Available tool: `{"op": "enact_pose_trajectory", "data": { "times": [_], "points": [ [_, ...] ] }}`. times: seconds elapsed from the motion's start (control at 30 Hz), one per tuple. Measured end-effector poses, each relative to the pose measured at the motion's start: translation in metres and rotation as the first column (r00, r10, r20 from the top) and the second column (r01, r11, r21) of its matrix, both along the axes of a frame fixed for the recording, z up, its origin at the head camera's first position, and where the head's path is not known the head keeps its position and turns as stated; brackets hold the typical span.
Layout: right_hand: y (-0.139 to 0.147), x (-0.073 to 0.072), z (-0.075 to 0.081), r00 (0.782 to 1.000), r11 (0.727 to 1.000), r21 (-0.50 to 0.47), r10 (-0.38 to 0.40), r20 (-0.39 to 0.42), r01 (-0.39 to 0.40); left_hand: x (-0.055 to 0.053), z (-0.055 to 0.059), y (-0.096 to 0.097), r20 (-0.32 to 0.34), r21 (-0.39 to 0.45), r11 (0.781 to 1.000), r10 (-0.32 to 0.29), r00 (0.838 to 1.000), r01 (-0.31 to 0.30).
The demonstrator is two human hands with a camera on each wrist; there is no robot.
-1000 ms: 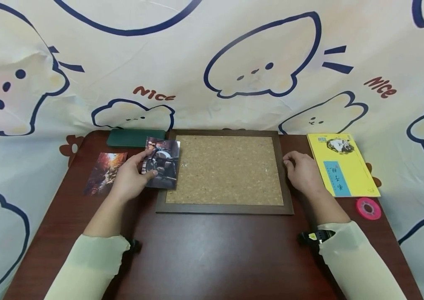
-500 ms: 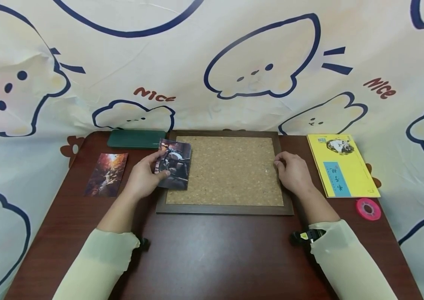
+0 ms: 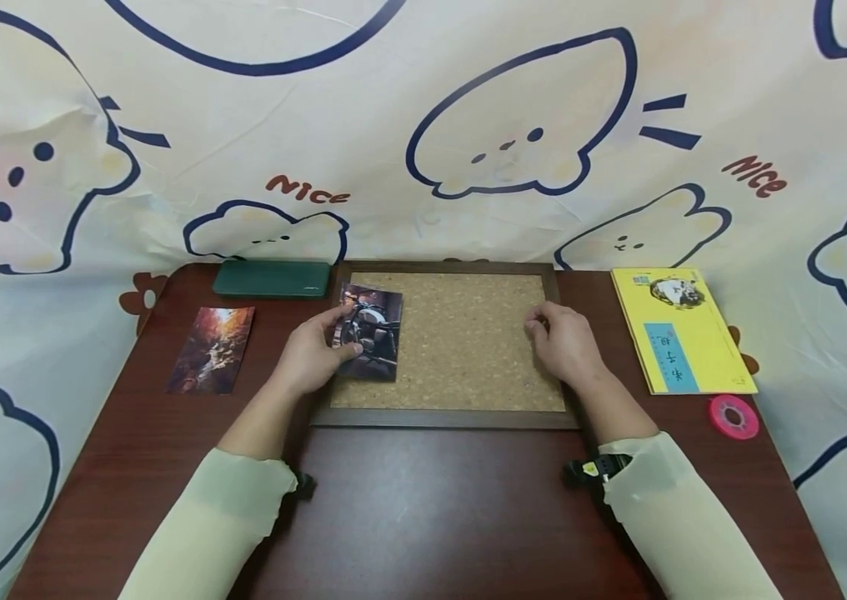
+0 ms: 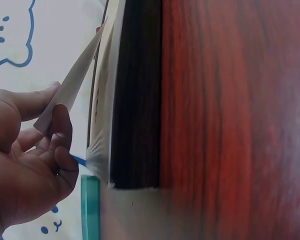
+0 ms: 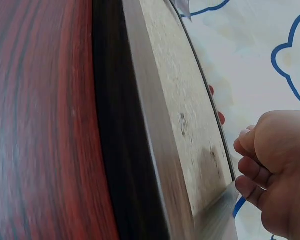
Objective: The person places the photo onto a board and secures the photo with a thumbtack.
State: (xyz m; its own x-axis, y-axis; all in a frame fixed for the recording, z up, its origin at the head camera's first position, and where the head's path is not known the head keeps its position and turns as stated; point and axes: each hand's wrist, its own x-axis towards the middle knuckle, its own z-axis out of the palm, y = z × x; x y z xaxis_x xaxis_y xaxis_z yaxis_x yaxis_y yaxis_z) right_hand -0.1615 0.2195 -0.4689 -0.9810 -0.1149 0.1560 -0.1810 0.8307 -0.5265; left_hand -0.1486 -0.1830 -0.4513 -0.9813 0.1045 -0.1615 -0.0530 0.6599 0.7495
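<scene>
Head view: my left hand [image 3: 309, 357] pinches the photo [image 3: 381, 333] over the left part of the board [image 3: 468, 342]; my right hand [image 3: 566, 343] is over its right part. Left wrist view: thumb and fingers clamp the photo's edge. Right wrist view: fingers curled inward.

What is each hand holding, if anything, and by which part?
The left hand pinches a dark photo print by its left edge. The right hand is curled, with nothing visibly held.
</scene>
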Motion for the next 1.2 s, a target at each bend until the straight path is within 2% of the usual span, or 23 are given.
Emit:
{"op": "enact_pose_trajectory", "data": {
  "times": [0.37, 0.5, 0.73, 0.97, 1.2],
  "points": [
    [-0.022, 0.000, -0.001, 1.000, 0.999, -0.035, 0.016, 0.016, -0.015, -0.003, -0.009, 0.013, 0.012, -0.022, 1.000, -0.009, 1.000, 0.010],
    [-0.031, -0.001, -0.001, 1.000, 0.998, -0.049, 0.025, 0.012, -0.024, -0.006, -0.012, 0.016, 0.008, -0.070, 0.997, -0.021, 1.000, 0.022],
    [-0.047, -0.003, -0.001, 0.998, 0.997, -0.066, 0.053, 0.029, -0.051, -0.007, -0.017, 0.025, 0.015, -0.203, 0.978, -0.040, 0.999, 0.042],
    [-0.063, -0.006, 0.001, 0.997, 0.995, -0.068, 0.072, 0.029, -0.070, -0.010, -0.021, 0.029, 0.026, -0.241, 0.970, -0.032, 0.999, 0.038],
    [-0.081, -0.010, 0.004, 0.996, 0.995, -0.051, 0.089, 0.027, -0.087, -0.012, -0.022, 0.028, 0.020, -0.270, 0.961, -0.064, 0.998, 0.067]
  ]
}}
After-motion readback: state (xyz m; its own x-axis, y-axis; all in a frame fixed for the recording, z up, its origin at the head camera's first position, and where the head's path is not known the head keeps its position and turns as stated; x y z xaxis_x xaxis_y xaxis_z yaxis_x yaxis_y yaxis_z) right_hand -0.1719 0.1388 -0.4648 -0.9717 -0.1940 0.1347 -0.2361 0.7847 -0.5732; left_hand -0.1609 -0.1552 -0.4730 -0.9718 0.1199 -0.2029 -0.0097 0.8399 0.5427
